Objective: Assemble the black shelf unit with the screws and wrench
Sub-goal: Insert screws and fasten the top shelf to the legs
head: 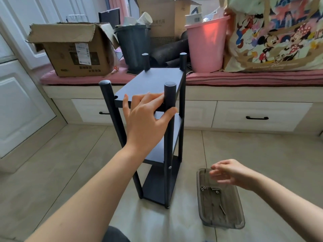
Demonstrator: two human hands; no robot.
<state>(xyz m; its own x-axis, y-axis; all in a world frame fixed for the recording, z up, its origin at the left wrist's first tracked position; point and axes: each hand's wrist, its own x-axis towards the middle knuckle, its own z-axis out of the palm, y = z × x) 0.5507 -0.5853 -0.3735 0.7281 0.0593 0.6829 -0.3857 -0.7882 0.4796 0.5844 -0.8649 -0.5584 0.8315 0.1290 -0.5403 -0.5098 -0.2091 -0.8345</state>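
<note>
The black shelf unit of four round posts and three flat boards [153, 119] stands upright on the tiled floor at the centre of the frame, long axis vertical. One screw head shows on the near right post, low down by the middle board; whether the top board's near corner is fastened cannot be told.

The left hand [145, 117] rests on the near edge of the top board, fingers spread, fingertips against the near right post, thumb on the board edge. Judged function: steadying the unit.

The translucent grey plastic tray [239, 222] lies on the floor at lower right, just beside the unit's base, long axis running away from the viewer. It holds the loose silver screws [204, 188], about four countable at its far end, plus one thin metal wrench [222, 209] lying lengthwise nearer its middle.

The right hand [229, 173] hovers above the tray's far end, motion-blurred; fingers appear loosely curled, and whether they pinch anything cannot be told. The screws lie directly below and slightly nearer the viewer than these fingers. The right hand is the nearer hand for pick-up.
</note>
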